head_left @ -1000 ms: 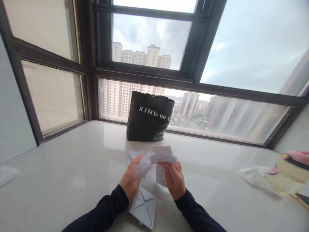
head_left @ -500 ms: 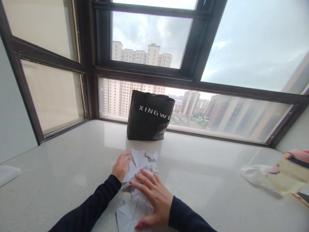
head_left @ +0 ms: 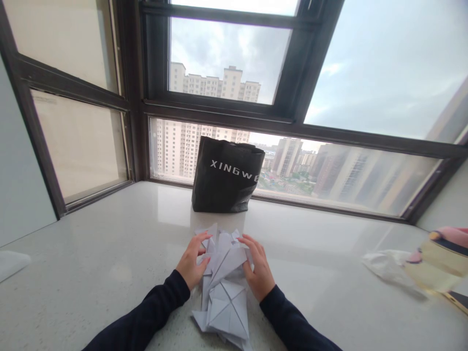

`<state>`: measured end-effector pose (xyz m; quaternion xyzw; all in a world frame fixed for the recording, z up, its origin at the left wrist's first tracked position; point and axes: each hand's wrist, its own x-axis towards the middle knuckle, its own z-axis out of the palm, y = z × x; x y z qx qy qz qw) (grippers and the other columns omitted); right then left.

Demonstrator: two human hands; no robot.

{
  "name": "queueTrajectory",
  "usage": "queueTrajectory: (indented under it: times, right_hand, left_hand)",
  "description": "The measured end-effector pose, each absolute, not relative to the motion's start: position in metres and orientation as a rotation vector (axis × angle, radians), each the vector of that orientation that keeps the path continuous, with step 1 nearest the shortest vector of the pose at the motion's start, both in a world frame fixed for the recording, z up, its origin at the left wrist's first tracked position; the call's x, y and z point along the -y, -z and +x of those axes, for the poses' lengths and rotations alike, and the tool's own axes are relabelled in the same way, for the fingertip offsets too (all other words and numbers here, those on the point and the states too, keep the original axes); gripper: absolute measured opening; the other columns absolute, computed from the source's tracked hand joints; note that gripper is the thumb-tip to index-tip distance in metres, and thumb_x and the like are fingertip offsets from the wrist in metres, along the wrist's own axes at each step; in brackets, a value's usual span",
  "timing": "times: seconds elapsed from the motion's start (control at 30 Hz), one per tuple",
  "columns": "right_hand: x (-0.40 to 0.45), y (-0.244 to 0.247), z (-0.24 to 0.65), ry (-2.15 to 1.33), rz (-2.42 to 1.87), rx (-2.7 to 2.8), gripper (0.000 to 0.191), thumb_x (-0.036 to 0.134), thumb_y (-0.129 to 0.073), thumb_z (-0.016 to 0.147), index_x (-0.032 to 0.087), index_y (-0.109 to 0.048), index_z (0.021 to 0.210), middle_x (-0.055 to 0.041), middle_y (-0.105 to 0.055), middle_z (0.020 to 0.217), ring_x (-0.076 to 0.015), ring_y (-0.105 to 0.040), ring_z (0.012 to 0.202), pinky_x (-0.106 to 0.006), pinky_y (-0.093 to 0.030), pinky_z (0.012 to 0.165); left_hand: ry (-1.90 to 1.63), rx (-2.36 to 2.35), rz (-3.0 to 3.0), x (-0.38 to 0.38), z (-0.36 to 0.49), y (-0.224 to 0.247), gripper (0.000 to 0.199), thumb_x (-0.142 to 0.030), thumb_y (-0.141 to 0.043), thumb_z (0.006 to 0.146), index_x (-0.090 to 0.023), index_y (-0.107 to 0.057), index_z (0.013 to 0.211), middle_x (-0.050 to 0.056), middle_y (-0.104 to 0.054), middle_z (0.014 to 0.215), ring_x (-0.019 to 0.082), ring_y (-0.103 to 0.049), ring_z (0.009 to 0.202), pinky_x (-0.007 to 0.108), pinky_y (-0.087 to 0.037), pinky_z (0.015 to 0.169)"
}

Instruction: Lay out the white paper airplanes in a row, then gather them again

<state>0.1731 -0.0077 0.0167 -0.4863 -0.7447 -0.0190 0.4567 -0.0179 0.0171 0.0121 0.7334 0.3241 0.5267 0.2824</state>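
Note:
A loose heap of white folded papers (head_left: 229, 308) lies on the pale counter, stretching from between my hands toward me. The pieces have sharp creases and pointed corners, and they overlap untidily. At the heap's left side my left hand (head_left: 193, 261) curls its fingers and thumb around the paper edges. My right hand (head_left: 258, 267) grips the right side in the same way, fingers bent over the far part. The two hands face each other with the papers squeezed between them. Some paper edges are hidden behind the fingers.
A black bag (head_left: 226, 180) with white lettering stands behind the heap, against the window. To the right are a crumpled white tissue (head_left: 393, 268) and a yellow and pink item (head_left: 438, 261). A white object (head_left: 13, 264) lies at the left edge of the counter (head_left: 321, 292).
My right hand has moved from lying spread over the papers to their right side. My left hand has shifted slightly right. The spread papers are now bunched closer together.

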Motion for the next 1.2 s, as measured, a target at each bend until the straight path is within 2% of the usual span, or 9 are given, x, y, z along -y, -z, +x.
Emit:
queueTrajectory:
  times: [0.27, 0.33, 0.47, 0.53, 0.7, 0.87, 1.0, 1.1, 1.2]
  right_hand:
    - [0.0, -0.016, 0.184, -0.163, -1.201, 1.561, 0.044, 0.007, -0.031, 0.061, 0.019, -0.054, 0.097, -0.0063, -0.052, 0.104, -0.0204, -0.044, 0.104, -0.039, -0.033, 0.091]
    - [0.002, -0.018, 0.183, -0.179, -1.195, 1.551, 0.042, 0.008, -0.032, 0.062, 0.019, -0.055, 0.095, -0.006, -0.052, 0.103, -0.0204, -0.044, 0.104, -0.038, -0.033, 0.091]
    - [0.003, -0.023, 0.183, -0.181, -1.214, 1.579, 0.029, 0.016, -0.034, 0.074, 0.019, -0.054, 0.094, -0.0077, -0.052, 0.103, -0.0207, -0.045, 0.103, -0.038, -0.033, 0.091]
    - [0.003, -0.025, 0.182, -0.173, -1.243, 1.599, 0.027, 0.026, -0.034, 0.08, 0.019, -0.054, 0.096, -0.0093, -0.051, 0.106, -0.0215, -0.043, 0.105, -0.039, -0.032, 0.091]
    - [0.015, -0.024, 0.172, -0.23, -1.304, 1.986, 0.045, 0.049, -0.042, 0.076, 0.02, -0.049, 0.11, -0.0111, -0.048, 0.118, -0.0252, -0.041, 0.11, -0.042, -0.032, 0.09]
    - [0.03, -0.027, 0.158, -0.256, -1.303, 2.353, 0.079, 0.064, -0.055, 0.057, 0.026, -0.036, 0.124, -0.0083, -0.037, 0.131, -0.0308, -0.026, 0.121, -0.05, -0.019, 0.096]
    - [0.032, -0.038, 0.16, -0.371, -1.327, 2.392, 0.08, 0.061, -0.052, 0.061, 0.022, -0.031, 0.128, -0.0106, -0.031, 0.134, -0.0305, -0.021, 0.123, -0.051, -0.016, 0.097]
    - [0.04, -0.042, 0.159, -0.408, -1.201, 2.54, 0.099, 0.055, -0.065, 0.048, 0.024, -0.021, 0.132, -0.0085, -0.03, 0.135, -0.0326, -0.018, 0.124, -0.052, -0.011, 0.098]
    - [0.048, -0.042, 0.154, -0.452, -1.146, 2.682, 0.099, 0.042, -0.069, 0.046, 0.026, -0.02, 0.131, -0.0084, -0.033, 0.133, -0.0336, -0.025, 0.121, -0.051, -0.019, 0.096]
  left_hand:
    - [-1.865, -0.864, 2.091, -0.007, -0.023, -0.039, 0.026, -0.012, -0.042, 0.078, -0.02, -0.046, 0.103, 0.01, -0.047, 0.113, 0.021, -0.045, 0.106, 0.036, -0.042, 0.085]
    - [-1.771, -0.79, 2.192, 0.006, -0.021, -0.044, 0.022, -0.016, -0.041, 0.08, -0.019, -0.048, 0.101, 0.009, -0.052, 0.107, 0.021, -0.05, 0.1, 0.036, -0.042, 0.084]
    - [-1.375, -0.584, 2.18, 0.03, -0.013, -0.044, 0.03, -0.031, -0.033, 0.084, -0.019, -0.045, 0.109, 0.01, -0.058, 0.103, 0.014, -0.06, 0.064, 0.029, -0.05, 0.066]
    - [-1.355, -0.568, 2.133, 0.029, -0.012, -0.04, 0.032, -0.032, -0.028, 0.086, -0.019, -0.044, 0.11, 0.01, -0.058, 0.104, 0.014, -0.06, 0.066, 0.027, -0.05, 0.063]
    - [-1.372, -0.975, 2.293, -0.012, -0.023, -0.021, 0.031, -0.026, -0.034, 0.082, -0.017, -0.046, 0.109, 0.011, -0.055, 0.107, 0.021, -0.052, 0.098, 0.035, -0.043, 0.082]
    - [-1.071, -1.346, 2.369, -0.034, -0.029, 0.004, 0.038, -0.031, -0.042, 0.076, -0.019, -0.048, 0.111, 0.012, -0.053, 0.114, 0.028, -0.046, 0.106, 0.048, -0.03, 0.091]
    - [-1.014, -1.409, 2.341, -0.029, -0.027, 0.01, 0.042, -0.031, -0.05, 0.069, -0.02, -0.05, 0.109, 0.013, -0.053, 0.115, 0.032, -0.046, 0.106, 0.055, -0.024, 0.091]
    - [-0.992, -1.424, 2.316, -0.025, -0.026, 0.005, 0.041, -0.028, -0.051, 0.068, -0.021, -0.051, 0.108, 0.013, -0.054, 0.113, 0.031, -0.047, 0.105, 0.053, -0.023, 0.092]
    - [-0.991, -1.402, 2.294, -0.025, -0.026, -0.001, 0.04, -0.026, -0.047, 0.07, -0.02, -0.05, 0.109, 0.012, -0.056, 0.111, 0.028, -0.049, 0.103, 0.049, -0.026, 0.093]
